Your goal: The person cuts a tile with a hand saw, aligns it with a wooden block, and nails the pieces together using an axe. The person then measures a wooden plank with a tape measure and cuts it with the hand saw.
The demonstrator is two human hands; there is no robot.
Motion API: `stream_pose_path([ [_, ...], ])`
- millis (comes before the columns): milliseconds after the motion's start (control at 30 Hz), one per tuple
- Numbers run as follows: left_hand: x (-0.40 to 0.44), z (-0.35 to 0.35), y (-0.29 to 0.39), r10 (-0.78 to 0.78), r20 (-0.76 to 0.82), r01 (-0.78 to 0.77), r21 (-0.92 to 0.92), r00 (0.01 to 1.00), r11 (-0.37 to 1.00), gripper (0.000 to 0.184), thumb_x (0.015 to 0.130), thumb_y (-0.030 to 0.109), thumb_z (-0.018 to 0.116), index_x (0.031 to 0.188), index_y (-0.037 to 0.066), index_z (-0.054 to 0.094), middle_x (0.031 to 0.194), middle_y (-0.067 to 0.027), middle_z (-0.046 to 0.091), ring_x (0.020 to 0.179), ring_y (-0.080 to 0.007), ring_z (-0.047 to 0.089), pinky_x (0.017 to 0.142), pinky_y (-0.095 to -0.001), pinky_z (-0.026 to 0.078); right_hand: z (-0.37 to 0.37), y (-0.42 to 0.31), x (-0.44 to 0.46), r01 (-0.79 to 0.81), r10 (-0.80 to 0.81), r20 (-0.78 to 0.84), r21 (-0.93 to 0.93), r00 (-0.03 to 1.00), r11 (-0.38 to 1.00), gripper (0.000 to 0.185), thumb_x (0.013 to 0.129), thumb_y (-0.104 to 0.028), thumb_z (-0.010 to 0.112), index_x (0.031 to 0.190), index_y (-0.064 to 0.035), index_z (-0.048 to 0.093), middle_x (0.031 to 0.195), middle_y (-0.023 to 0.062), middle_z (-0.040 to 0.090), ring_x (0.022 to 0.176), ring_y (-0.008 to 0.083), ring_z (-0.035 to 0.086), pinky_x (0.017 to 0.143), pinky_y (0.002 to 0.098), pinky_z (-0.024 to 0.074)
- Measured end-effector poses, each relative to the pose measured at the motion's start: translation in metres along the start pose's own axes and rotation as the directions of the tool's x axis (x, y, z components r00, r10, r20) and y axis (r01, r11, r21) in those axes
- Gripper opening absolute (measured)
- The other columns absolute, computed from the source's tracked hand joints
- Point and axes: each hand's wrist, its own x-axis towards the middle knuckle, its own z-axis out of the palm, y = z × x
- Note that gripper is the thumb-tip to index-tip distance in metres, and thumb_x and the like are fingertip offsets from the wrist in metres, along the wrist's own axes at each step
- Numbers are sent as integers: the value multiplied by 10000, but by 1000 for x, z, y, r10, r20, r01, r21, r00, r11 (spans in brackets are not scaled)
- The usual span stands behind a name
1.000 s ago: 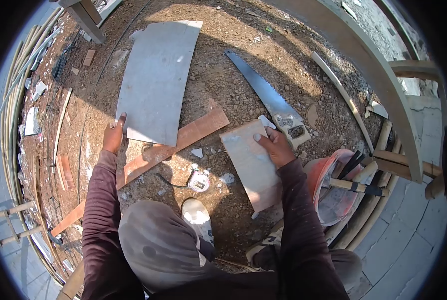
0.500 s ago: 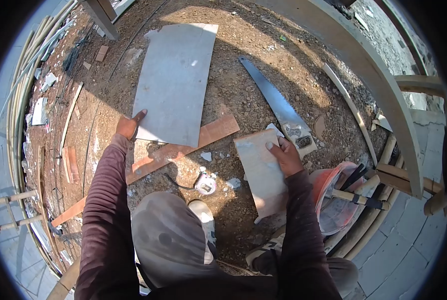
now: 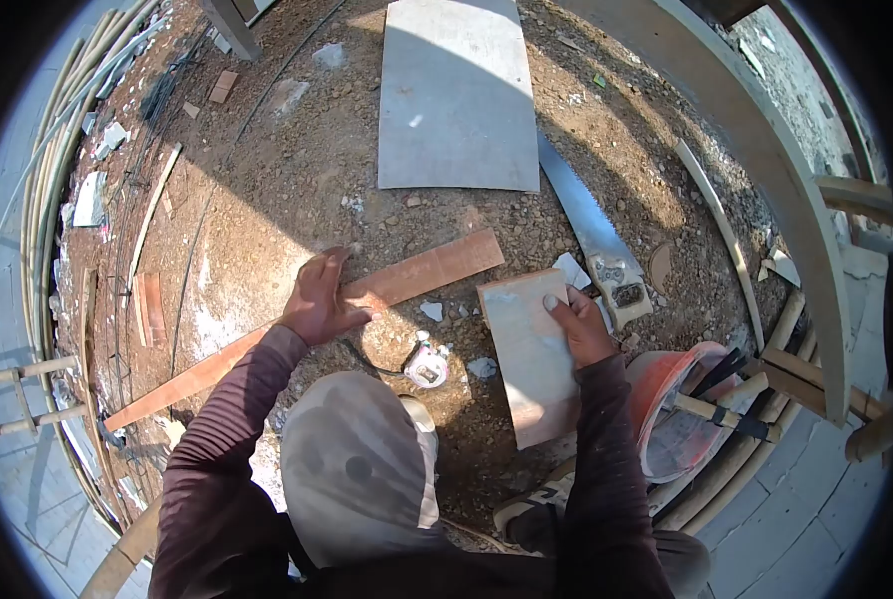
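Outdoors, R hand [image 3: 588, 334] grips sm. board [image 3: 531, 364] by its R edge, thumb on top; L hand [image 3: 317, 299], thumb & fingers spread wide, is over the long reddish plank [image 3: 432, 275], contact hard to tell. Board is btwn the bucket [image 3: 656, 379] on the R & a sm. pinkish-white device [image 3: 427, 371] on the L. Handsaw [image 3: 586, 215] lies w/ handle nr. board, far end at edge of lg. grey sheet [image 3: 456, 120], out on dirt ground [image 3: 267, 170].
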Motion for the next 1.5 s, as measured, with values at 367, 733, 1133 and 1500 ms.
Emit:
stream_pose_path([
  [367,-22,48,-28,99,-41,-103,-131,994,986,689,737,255,846,1318,10,569,1237,-192,582,1157,-397,555,1013,-480,449,60,-18,26,-13,11,29,51,1000,999,353,987,-168,687,1255,33,575,1123,93,702,979,131,672,867,288,547],
  [733,19,24,11,164,-77,-179,-295,983,938,964,735,332,842,1541,105,365,1417,-203,493,1312,-393,492,1115,-485,424,110,-15,63,4,-4,48,4,999,1000,345,973,-126,699,1245,44,569,1118,93,701,973,130,674,859,284,549],
  [1133,34,43,-8,149,-149,-194,-352,977,916,803,764,324,856,1450,117,494,1318,-175,604,1192,-375,606,1015,-464,517,146,-29,69,77,-188,-134,-577,973,813,394,893,-151,776,1197,51,630,1083,133,713,944,204,690,836,333,546],
  [1500,35,42,-8,122,-147,-168,-361,982,917,733,759,318,857,1391,125,542,1284,-113,621,1152,-323,629,952,-446,558,160,-20,62,161,-480,-167,-806,862,569,376,846,-132,806,1161,36,689,1057,160,612,988,287,638,870,377,514],
])
